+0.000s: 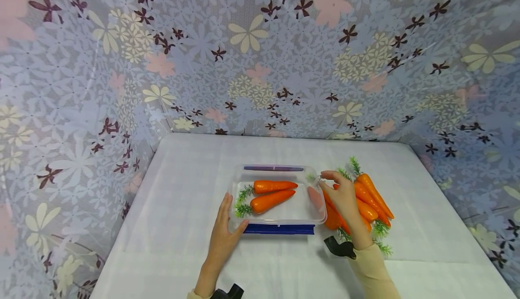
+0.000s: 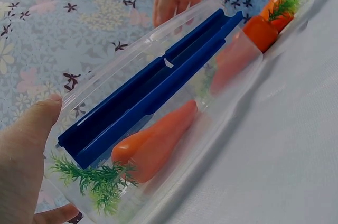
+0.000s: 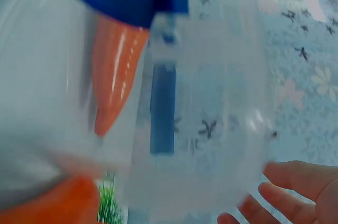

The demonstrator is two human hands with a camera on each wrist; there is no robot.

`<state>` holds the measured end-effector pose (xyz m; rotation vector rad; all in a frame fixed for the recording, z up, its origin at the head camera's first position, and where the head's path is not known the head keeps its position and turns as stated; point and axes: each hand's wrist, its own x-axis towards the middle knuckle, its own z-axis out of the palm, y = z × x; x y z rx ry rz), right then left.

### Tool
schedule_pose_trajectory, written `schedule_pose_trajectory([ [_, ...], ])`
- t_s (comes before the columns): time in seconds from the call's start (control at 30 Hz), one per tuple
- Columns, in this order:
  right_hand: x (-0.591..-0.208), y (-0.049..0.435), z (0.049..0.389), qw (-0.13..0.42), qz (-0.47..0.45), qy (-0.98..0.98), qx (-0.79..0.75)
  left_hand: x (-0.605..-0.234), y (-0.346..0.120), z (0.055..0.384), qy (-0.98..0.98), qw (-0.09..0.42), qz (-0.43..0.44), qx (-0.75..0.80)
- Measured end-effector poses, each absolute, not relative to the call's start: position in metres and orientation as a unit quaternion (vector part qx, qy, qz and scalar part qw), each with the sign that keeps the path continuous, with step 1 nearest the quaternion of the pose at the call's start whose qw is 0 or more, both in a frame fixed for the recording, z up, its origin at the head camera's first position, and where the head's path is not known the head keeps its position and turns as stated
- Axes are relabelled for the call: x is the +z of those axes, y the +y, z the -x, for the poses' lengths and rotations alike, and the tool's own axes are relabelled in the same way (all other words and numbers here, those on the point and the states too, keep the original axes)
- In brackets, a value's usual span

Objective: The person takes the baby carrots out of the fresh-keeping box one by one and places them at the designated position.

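A clear plastic food container (image 1: 300, 213) with blue latches (image 1: 280, 229) stands on the white table. Two orange carrots with leafy green tops lie inside, an upper carrot (image 1: 274, 186) and a lower carrot (image 1: 270, 201). My left hand (image 1: 221, 233) holds the container's near left corner, its thumb at the front and its fingers along the left end. At the far right corner is my right hand (image 1: 343, 195), fingertips right at the rim. Its fingers are loosely curved with a gap to the thumb, and nothing shows between them.
Several more carrots (image 1: 375, 195) lie in a pile right of the container, partly under my right hand and forearm. Another carrot (image 1: 315, 198) shows through the right wall. Floral cloth walls (image 1: 248, 73) rise behind and beside the table (image 1: 195, 177).
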<state>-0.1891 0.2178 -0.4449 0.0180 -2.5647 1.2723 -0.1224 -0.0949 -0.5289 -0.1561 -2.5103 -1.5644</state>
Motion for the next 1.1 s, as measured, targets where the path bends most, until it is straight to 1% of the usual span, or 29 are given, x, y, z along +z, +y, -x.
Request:
schedule_pose_trajectory([
  [0.33,-0.45,0.183,0.2,0.113,-0.066,-0.877,0.462,-0.528,-0.095,0.122,-0.847,0.091,0.053,-0.521],
  [0.5,-0.455,0.166,0.204,0.113,-0.103,-0.873,0.463,-0.528,-0.095,0.122,-0.846,0.09,0.052,-0.523],
  [0.63,-0.46,0.153,0.207,0.111,-0.114,-0.874,0.458,-0.527,-0.095,0.122,-0.847,0.087,0.05,-0.522],
  [0.73,-0.464,0.145,0.209,0.095,-0.116,-0.876,0.459,-0.526,-0.095,0.122,-0.847,0.087,0.05,-0.521],
  [0.9,-0.468,0.136,0.213,0.05,-0.118,-0.867,0.481,-0.526,-0.095,0.122,-0.846,0.087,0.05,-0.523],
  [1.1,-0.473,0.136,0.216,0.028,-0.126,-0.867,0.481,-0.527,-0.094,0.121,-0.851,0.083,0.046,-0.517],
])
